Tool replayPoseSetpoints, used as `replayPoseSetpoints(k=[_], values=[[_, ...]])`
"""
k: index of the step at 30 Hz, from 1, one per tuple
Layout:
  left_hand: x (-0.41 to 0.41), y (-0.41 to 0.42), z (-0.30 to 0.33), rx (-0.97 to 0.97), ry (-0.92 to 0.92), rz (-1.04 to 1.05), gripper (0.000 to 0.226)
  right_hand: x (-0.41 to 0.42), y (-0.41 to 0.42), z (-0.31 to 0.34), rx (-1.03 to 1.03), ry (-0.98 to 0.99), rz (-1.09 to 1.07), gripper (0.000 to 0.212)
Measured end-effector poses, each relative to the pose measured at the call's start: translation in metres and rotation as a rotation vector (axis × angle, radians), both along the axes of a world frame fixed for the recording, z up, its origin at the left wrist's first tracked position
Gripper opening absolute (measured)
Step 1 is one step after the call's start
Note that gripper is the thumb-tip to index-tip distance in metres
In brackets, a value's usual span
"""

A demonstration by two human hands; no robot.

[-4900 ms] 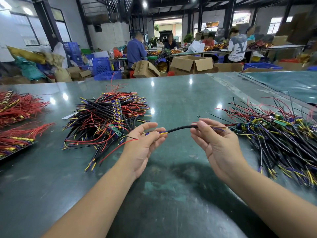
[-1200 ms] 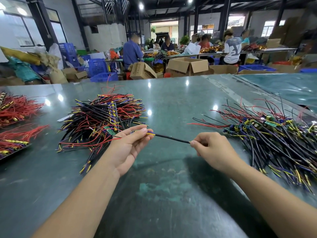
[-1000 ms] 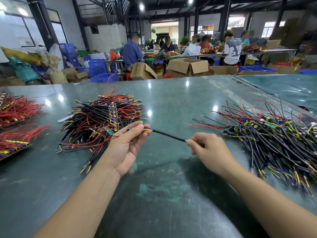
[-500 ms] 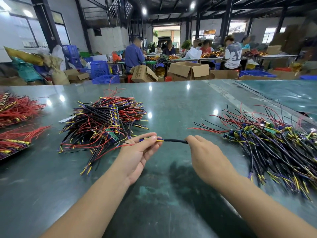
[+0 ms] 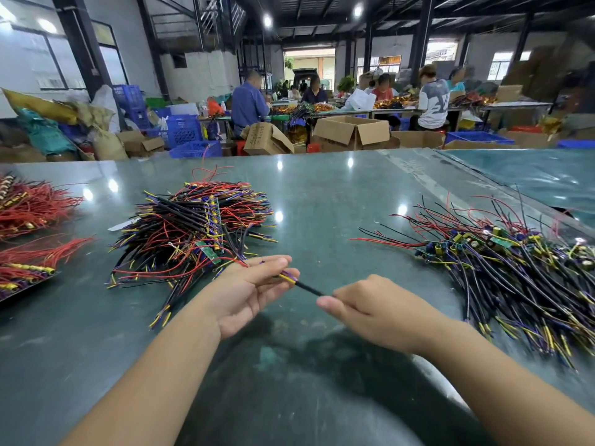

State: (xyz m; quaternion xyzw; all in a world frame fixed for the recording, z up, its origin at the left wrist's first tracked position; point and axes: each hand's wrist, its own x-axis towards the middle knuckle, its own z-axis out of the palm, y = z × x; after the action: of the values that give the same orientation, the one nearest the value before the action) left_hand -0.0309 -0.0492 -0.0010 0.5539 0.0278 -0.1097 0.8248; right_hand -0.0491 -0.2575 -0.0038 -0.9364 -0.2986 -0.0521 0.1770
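Nearest, the right hand [image 5: 380, 312] is curled round the black sleeve [image 5: 309, 288], held above the bench [image 5: 322, 194]. The left hand [image 5: 248, 291], fingers nearly straight, pinches the yellow and purple leads [image 5: 287, 278] at its end. Best to pull straight along the sleeve, grips firm, so nothing kinks. Beyond lie the left wire pile [image 5: 193, 230] and the right wire pile [image 5: 515, 262].
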Motion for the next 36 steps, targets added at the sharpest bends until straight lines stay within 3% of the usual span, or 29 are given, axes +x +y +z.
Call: replayPoseSetpoints(k=[6, 13, 15, 17, 20, 24, 27, 28, 31, 33, 35, 36], values=[[0.001, 0.000, -0.004, -0.010, -0.031, -0.072, 0.060, 0.011, -0.022, 0.013, 0.336, -0.199, -0.342, 0.053], [0.005, 0.004, -0.009, 0.061, -0.029, -0.068, 0.057, 0.022, -0.089, 0.035, 0.279, -0.320, -0.784, 0.058], [0.006, 0.004, -0.009, 0.064, -0.029, -0.066, 0.054, 0.024, -0.118, 0.039, 0.116, -0.233, -0.929, 0.054], [0.007, 0.005, -0.009, 0.056, -0.034, -0.077, 0.052, 0.025, -0.138, 0.038, -0.053, -0.027, -1.022, 0.048], [0.006, 0.005, -0.008, 0.047, -0.053, -0.101, 0.047, 0.026, -0.147, 0.032, -0.154, 0.290, -1.003, 0.048], [0.004, 0.011, -0.005, 0.036, -0.119, -0.053, 0.040, 0.024, -0.148, 0.037, -0.183, 0.279, -1.029, 0.043], [0.007, 0.012, -0.003, 0.051, -0.246, 0.144, 0.022, 0.019, -0.142, 0.042, -0.230, 0.186, -1.108, 0.036], [0.009, 0.014, -0.002, 0.094, -0.319, 0.279, 0.016, 0.018, -0.137, 0.043, -0.220, 0.123, -1.126, 0.037], [0.018, 0.028, -0.002, 0.417, -0.494, 0.818, 0.025, 0.016, -0.109, 0.042, -0.024, -0.178, -1.080, 0.033], [0.021, 0.043, -0.005, 0.542, -0.449, 0.987, 0.023, 0.013, -0.083, 0.038, 0.116, -0.282, -0.954, 0.027], [0.027, 0.056, -0.011, 0.676, -0.284, 1.005, 0.024, 0.009, -0.056, 0.029, 0.147, -0.258, -0.810, 0.021], [0.030, 0.061, -0.015, 0.853, -0.192, 0.981, 0.024, 0.007, -0.045, 0.023, 0.143, -0.233, -0.753, 0.019]])
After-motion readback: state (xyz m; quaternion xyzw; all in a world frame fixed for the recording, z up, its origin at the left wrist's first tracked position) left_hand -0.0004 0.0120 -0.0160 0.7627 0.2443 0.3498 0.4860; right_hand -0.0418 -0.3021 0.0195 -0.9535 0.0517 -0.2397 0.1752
